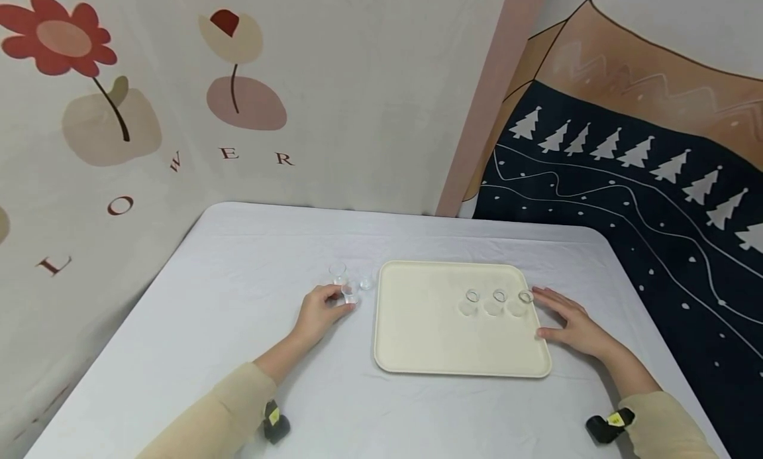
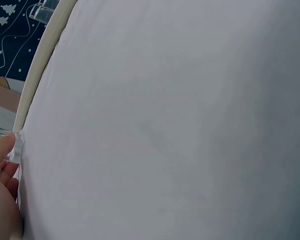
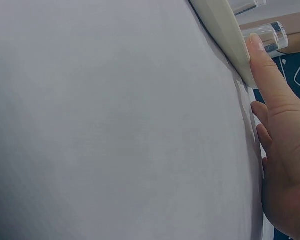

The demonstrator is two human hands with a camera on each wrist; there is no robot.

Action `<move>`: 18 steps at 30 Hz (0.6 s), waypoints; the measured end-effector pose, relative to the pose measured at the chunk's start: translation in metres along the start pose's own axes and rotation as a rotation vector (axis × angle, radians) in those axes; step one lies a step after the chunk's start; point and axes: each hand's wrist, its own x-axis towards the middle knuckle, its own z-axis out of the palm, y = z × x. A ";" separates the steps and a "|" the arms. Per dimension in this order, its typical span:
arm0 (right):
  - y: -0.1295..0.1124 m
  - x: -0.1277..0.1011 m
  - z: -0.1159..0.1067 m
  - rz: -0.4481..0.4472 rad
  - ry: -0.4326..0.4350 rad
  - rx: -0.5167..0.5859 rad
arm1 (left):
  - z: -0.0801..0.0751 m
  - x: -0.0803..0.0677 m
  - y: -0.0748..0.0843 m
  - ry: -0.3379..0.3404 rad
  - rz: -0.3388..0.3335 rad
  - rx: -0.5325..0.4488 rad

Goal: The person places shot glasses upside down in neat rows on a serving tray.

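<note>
Three small clear glasses (image 1: pixel 497 301) already stand in a row on the cream tray (image 1: pixel 429 340), right of centre. Three more (image 1: pixel 350 283) wait left of it; the left hand (image 1: pixel 318 311) pinches one, while the right hand (image 1: pixel 572 324) rests flat, fingers straight, against the tray's edge.

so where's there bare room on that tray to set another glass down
The tray is bare across its left half and along the near edge. It is crowded only at the right, where three small glasses stand in a row beside the right hand.
</note>
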 end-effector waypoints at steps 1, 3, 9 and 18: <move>0.000 0.000 0.000 -0.002 0.001 -0.001 | 0.000 0.000 0.000 0.001 0.001 -0.001; 0.001 0.000 0.001 -0.007 0.001 -0.001 | -0.001 -0.001 0.000 0.005 -0.001 -0.005; 0.001 0.000 0.001 -0.015 0.002 -0.001 | -0.004 -0.002 0.002 0.014 0.009 -0.056; 0.003 0.000 0.001 -0.028 0.010 0.001 | -0.009 -0.003 0.010 0.016 0.040 -0.062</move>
